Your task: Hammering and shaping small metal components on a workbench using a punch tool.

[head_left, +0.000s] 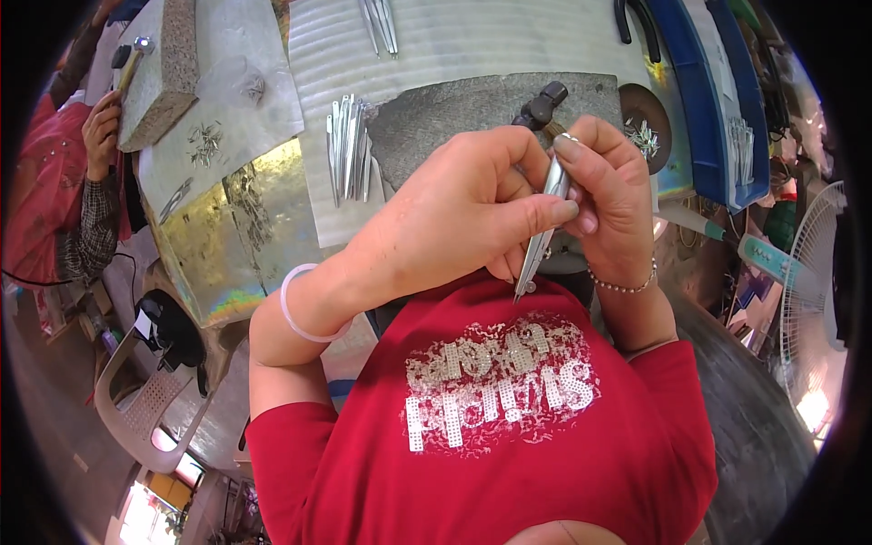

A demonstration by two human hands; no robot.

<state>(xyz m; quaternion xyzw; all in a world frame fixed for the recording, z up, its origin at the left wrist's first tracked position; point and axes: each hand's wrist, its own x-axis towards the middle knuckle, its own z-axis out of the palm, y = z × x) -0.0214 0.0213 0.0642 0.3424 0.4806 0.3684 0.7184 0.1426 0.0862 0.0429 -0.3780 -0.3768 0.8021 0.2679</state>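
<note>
Fingers of the left hand: closed, thumb flat across a slim silver metal piece, curled fingers behind it. Right hand: thumb and forefinger pinched nearly shut at the upper end of the same piece; what the fingertips do on its hidden side, cannot tell. The piece slants between both grips, narrow point hanging below the left thumb, over the red shirt. It looks like two long blades laid together; exact joint not legible.

Surroundings, taken from the fingers. Just beyond them: hammer, dark head showing, handle partly behind the right fingers, over a grey stone slab. Left of the left fingers: bundle of similar silver strips on a pale sheet. Right of the right fingers, near: round brown dish with small metal bits; farther right, a blue tray. Well off to the left, a co-worker's hand beside a stone block.

Method notes (judgement): step in hand reads as lining up or adjusting the blades at the upper end. Best to let the left thumb clamp the body so the blades cannot slide, leaving only the right fingertips to make fine corrections. Keep pressure light; thin metal probably bends. Angle the point away from wrist and shirt. Check edges flush before loosening either grip.
</note>
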